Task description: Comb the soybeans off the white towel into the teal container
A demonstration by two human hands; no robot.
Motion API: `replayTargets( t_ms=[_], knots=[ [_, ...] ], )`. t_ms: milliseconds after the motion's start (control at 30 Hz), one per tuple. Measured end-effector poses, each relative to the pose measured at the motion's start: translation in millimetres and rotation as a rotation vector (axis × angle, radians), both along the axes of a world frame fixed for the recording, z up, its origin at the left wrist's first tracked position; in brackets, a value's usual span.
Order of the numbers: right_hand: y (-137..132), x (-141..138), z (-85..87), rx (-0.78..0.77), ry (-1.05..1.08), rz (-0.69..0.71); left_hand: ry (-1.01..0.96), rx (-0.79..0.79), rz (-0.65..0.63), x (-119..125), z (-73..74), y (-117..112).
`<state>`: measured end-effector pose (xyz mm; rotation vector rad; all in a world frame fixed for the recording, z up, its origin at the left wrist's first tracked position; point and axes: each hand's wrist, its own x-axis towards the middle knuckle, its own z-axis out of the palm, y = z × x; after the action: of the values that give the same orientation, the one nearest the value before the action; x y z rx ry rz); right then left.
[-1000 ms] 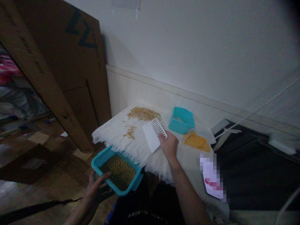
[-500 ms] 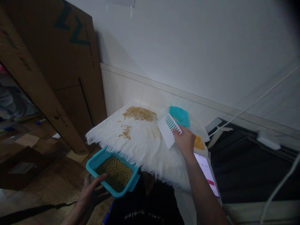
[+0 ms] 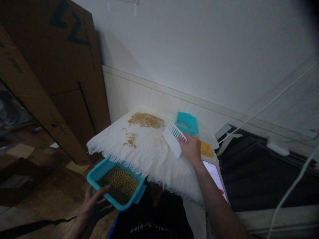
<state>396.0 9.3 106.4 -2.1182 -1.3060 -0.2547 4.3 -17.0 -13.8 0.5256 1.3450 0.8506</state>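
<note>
My left hand (image 3: 96,199) grips the near left wall of a teal plastic container (image 3: 92,176), its thumb over the rim. Soybeans (image 3: 122,181) fill much of this container, which is held just below the fringed edge of a white cloth (image 3: 152,156). In my right hand (image 3: 190,147) is a flat white slotted scraper (image 3: 171,141), pinched at its slotted end and tilted above the cloth. Beyond it to the left lies a pile of soybeans (image 3: 146,120), with a smaller scatter of soybeans (image 3: 130,140) nearer the fringe.
A second teal container (image 3: 186,122) stands at the back by the wall. Right of my right hand are a yellow cloth-like item (image 3: 206,149) and a phone (image 3: 215,177). A tall cardboard box (image 3: 62,66) rises at left; a white cable (image 3: 264,104) crosses the right side.
The whole view has shifted slightly, so everything appears a little further left. Both hands keep their holds, and the bean pile looks the same.
</note>
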Motion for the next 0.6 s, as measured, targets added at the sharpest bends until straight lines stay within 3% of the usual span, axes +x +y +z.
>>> replayTargets(
  t_ms=[233, 600],
  knots=[
    [11, -5, 9.8, -0.025, -0.001, 0.040, -0.010, 0.000, -0.005, -1, 0.7, 0],
    [18, -1, 11.7, -0.016, -0.034, 0.068, -0.002, -0.009, 0.004, 2, 9.4, -2]
  ],
)
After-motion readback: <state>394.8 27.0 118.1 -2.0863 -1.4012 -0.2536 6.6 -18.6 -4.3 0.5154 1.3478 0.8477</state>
